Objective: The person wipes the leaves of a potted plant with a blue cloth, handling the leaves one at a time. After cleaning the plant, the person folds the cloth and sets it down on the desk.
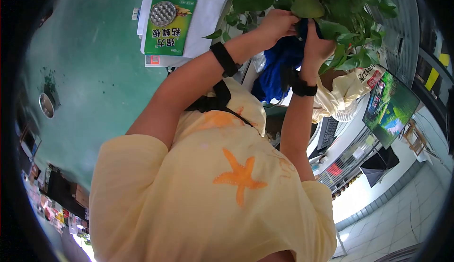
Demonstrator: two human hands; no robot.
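Observation:
My left hand (279, 26) and my right hand (319, 48) are close together at the top of the head view, among plant leaves. Between them hangs a bunched blue cloth (279, 70). The fingers of both hands are closed on its upper end, partly hidden by the cloth and a leaf. Its lower part drapes down to the left of my right wrist. A green leafy plant (347, 30) surrounds my hands from above and the right. Each wrist wears a black band.
On the left, a green surface carries white papers (203, 16), a green packet (165, 37) with a studded metal disc (163, 14), and a round metal object (46, 105). To the right are pale yellow fabric (343, 92), a keyboard (327, 133) and a lit monitor (391, 107).

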